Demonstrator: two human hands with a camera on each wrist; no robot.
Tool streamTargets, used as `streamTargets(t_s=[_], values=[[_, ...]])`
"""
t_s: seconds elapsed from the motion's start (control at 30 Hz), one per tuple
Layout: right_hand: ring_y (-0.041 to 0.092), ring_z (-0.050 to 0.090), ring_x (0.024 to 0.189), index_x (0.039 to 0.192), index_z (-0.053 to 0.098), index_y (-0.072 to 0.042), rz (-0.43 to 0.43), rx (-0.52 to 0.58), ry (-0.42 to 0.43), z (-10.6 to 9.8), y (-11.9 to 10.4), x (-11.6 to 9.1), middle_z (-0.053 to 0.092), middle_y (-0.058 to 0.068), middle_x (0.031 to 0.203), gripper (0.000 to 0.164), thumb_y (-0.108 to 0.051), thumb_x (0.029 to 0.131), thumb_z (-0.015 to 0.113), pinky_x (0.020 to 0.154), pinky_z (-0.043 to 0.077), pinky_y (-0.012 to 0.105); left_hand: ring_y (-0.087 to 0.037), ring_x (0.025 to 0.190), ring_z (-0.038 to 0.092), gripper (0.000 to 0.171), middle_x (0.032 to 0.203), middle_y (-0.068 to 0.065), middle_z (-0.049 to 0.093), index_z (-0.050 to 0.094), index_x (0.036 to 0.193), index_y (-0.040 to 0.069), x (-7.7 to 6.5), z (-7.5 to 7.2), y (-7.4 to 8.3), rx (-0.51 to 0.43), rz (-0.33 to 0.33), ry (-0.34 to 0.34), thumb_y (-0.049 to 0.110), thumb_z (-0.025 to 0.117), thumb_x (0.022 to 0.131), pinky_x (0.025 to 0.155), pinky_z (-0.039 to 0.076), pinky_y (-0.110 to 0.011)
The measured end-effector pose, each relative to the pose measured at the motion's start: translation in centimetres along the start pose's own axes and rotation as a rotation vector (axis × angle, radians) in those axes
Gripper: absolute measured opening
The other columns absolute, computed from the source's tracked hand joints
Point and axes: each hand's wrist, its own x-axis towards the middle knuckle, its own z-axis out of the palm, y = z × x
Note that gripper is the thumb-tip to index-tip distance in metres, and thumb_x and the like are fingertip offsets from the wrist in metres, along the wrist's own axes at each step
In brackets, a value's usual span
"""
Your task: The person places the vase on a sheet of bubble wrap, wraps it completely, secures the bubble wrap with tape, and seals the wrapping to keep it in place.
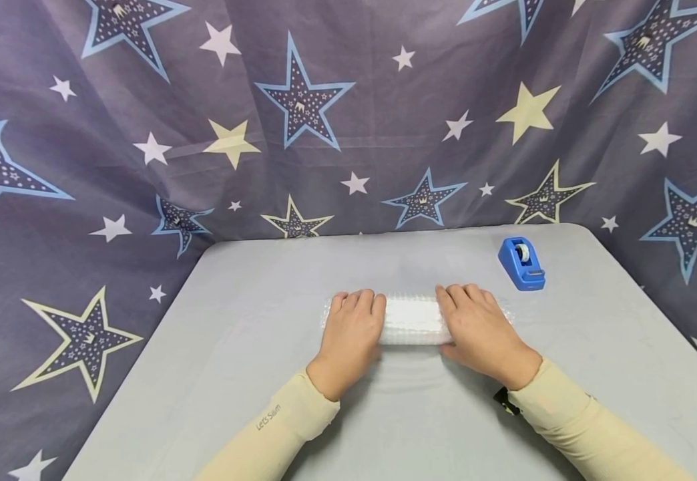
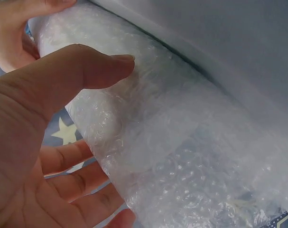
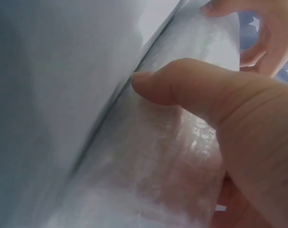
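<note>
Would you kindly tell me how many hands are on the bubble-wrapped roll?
2: the left hand holds the bubble-wrapped roll toward its left end, and the right hand toward its right end.

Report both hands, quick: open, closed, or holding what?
Left hand: holding the bubble-wrapped roll towards its left end, thumb on the near side.
Right hand: holding the bubble-wrapped roll towards its right end.

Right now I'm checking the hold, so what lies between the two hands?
The middle stretch of the bubble-wrapped roll lies between the left hand and the right hand, as the head view shows.
</note>
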Motion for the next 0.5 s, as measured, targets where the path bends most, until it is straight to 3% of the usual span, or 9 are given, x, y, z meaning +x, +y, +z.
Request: streamTargets(t_s=[0.13,0.33,0.5], values=[[0.04,0.058,0.112,0.144,0.048,0.006,-0.011,0.015,0.024,0.01,0.18,-0.18,0.065,0.019,0.125,0.102,-0.034,0.062,0.093,0.1,0.043,0.057,-0.028,0.104,0.065,0.063,0.1,-0.006,0.06,0.058,0.112,0.007,0.11,-0.04,-0.02,-0.005,0.003,-0.009,0.015,0.089,0.058,0.102,0.044,-0.052],[0.04,0.062,0.104,0.125,0.05,-0.001,-0.033,0.039,0.084,0.18,0.34,-0.3,0.068,0.016,0.111,0.082,-0.028,0.06,0.093,0.097,0.044,0.057,-0.03,0.113,0.064,0.066,0.107,-0.007,0.063,0.059,0.118,0.006,0.13,0.2,-0.05,0.005,0.001,-0.006,0.014,0.089,0.06,0.103,0.045,-0.052],[0.04,0.063,0.101,0.119,0.048,-0.003,-0.041,0.046,0.096,0.28,0.33,-0.23,0.068,0.016,0.106,0.076,-0.027,0.061,0.092,0.097,0.044,0.056,-0.031,0.114,0.064,0.07,0.11,-0.008,0.064,0.06,0.122,0.005,0.12,0.48,-0.1,0.02,-0.005,0.009,0.014,0.09,0.059,0.101,0.046,-0.051]])
